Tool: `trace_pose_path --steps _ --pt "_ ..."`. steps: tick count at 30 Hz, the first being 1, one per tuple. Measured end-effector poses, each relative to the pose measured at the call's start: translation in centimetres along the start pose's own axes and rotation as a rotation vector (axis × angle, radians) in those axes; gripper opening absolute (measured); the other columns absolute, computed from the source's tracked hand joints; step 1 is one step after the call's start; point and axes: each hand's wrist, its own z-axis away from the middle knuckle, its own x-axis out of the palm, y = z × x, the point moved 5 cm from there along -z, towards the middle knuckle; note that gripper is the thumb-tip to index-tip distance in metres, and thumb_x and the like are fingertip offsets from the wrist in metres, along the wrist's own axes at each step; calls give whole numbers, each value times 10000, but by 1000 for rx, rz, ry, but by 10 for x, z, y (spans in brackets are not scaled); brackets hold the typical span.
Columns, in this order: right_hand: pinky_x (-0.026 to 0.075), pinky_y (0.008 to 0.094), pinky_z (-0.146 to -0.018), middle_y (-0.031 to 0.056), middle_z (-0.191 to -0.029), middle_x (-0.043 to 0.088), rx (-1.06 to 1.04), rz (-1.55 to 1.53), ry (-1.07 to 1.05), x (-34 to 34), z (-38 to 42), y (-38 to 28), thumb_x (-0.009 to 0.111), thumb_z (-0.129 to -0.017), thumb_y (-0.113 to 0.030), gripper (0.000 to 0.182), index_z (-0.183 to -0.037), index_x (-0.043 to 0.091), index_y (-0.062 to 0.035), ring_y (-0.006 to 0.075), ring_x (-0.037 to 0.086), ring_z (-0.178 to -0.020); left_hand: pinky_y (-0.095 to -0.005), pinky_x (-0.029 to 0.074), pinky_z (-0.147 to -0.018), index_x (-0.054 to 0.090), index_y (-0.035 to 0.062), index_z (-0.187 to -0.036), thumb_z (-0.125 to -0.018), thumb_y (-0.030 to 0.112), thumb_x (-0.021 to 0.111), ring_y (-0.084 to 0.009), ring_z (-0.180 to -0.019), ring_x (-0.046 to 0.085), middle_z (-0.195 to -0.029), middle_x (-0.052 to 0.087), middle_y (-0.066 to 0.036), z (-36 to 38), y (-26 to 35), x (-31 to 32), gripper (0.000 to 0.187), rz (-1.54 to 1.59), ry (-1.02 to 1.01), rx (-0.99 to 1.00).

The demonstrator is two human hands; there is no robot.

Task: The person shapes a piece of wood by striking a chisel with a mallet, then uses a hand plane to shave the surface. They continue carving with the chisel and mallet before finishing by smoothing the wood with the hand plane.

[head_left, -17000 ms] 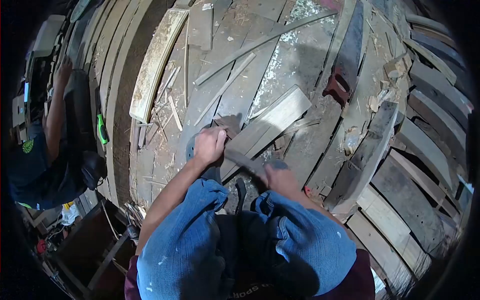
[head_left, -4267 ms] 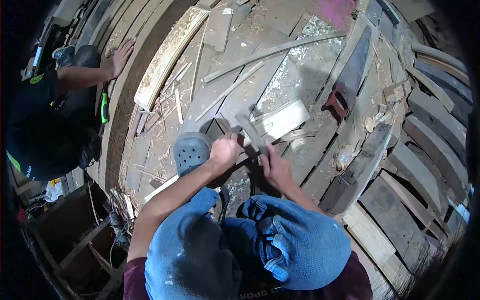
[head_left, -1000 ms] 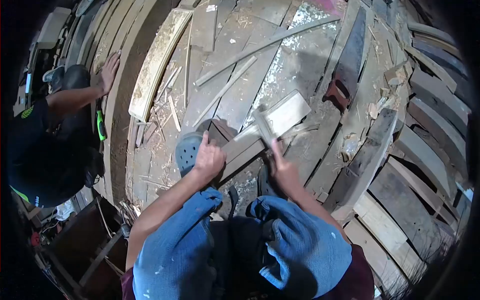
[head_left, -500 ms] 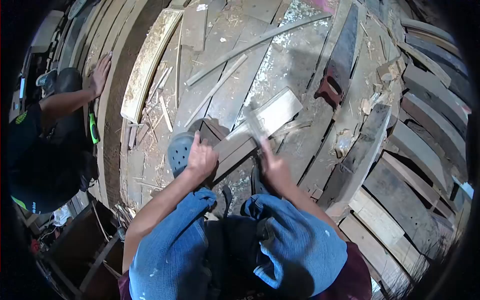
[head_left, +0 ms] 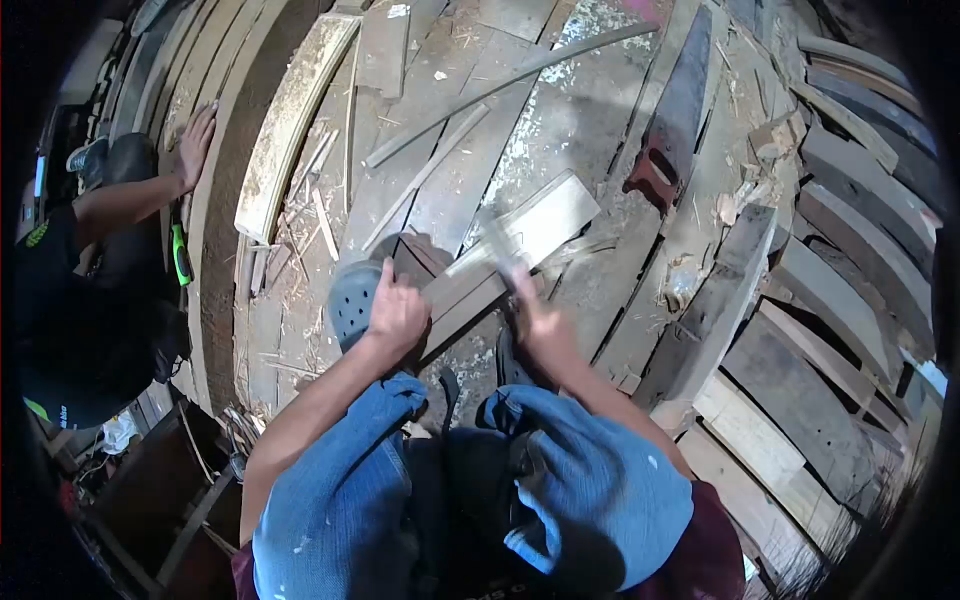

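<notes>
A wooden block (head_left: pixel 545 225), pale and freshly cut at its far end and brown nearer me, lies at a slant between my feet. My left hand (head_left: pixel 398 318) is closed on its near end, index finger raised along the edge. In my right hand (head_left: pixel 542 325), a tool with a grey, blade-like head (head_left: pixel 500 242) is smeared by motion and overlaps the middle of the block. My fingers wrap its handle; the exact kind of tool is blurred. A grey clog (head_left: pixel 354 305) sits beside my left hand.
A handsaw (head_left: pixel 675 120) with a red handle lies ahead to the right. Curved wooden pieces (head_left: pixel 845 300) are stacked along the right. Thin strips (head_left: pixel 510 80) and shavings litter the plank floor. At left, another person's hand (head_left: pixel 196 145) rests on a thick beam (head_left: pixel 225 200).
The view has shifted slightly. The blurred tool in my right hand has changed position a little over the block, while my left hand keeps its hold.
</notes>
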Motion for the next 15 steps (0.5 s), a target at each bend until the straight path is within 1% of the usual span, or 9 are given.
trace_pose_path --steps 2,4,6,8,10,11,12,14,15 --pt "476 477 -467 183 -641 602 -158 125 -197 28 28 -27 571 -852 -82 770 -1550 282 -231 321 608 -514 -553 210 -1153 767 174 -849 -885 230 545 -227 -1033 618 -868 720 -74 -2 -5 -3 232 -13 22 -9" --pt "431 422 -414 136 -576 558 -288 164 81 12 12 -11 559 -877 -94 705 -1533 310 -151 274 564 -468 -553 204 -1156 760 172 -837 -891 230 537 -227 -1025 621 -847 718 -69 -3 -9 1 236 -20 89 -23" --pt "438 414 -418 128 -560 546 -42 9 135 -10 -13 19 541 -887 -95 691 -1534 303 -130 274 559 -469 -555 198 -1158 756 177 -830 -894 237 534 -226 -1019 623 -843 718 -68 -1 -5 6 238 -54 100 -4" --pt "468 446 -455 141 -597 573 125 59 76 -4 -4 -2 540 -884 -78 736 -1551 261 -214 306 596 -509 -562 196 -1158 752 179 -829 -901 242 526 -233 -1011 629 -854 722 -75 1 0 8 245 16 20 -1" --pt "500 485 -509 170 -685 610 -172 118 -65 23 29 -31 522 -883 -64 758 -1547 248 -306 350 635 -575 -563 196 -1157 754 180 -838 -901 239 524 -234 -1008 632 -860 724 -78 -1 -6 -2 245 -8 19 -1" --pt "520 511 -558 190 -763 630 -65 156 -286 30 21 -13 513 -876 -49 788 -1534 240 -386 390 654 -633 -557 206 -1154 757 169 -852 -897 233 526 -231 -1002 635 -858 723 -80 1 -6 -7 243 17 27 4" --pt "505 493 -529 175 -704 616 -38 120 -248 23 9 -2 542 -867 -47 790 -1549 241 -310 362 638 -591 -547 198 -1160 761 159 -868 -895 234 528 -225 -1019 635 -868 724 -78 -3 -5 2 246 -29 30 0" --pt "485 487 -502 158 -644 595 77 -22 130 -21 -16 14 556 -868 -51 769 -1552 252 -226 338 611 -544 -551 164 -1173 761 161 -837 -877 241 545 -248 -1066 630 -818 721 -89 -4 -5 11 234 -26 78 -20" --pt "461 478 -476 146 -600 574 65 68 182 -21 -15 6 553 -878 -64 728 -1544 272 -153 324 583 -508 -551 166 -1173 760 160 -845 -878 240 543 -247 -1067 630 -825 721 -91 -2 -2 11 233 1 44 -14"
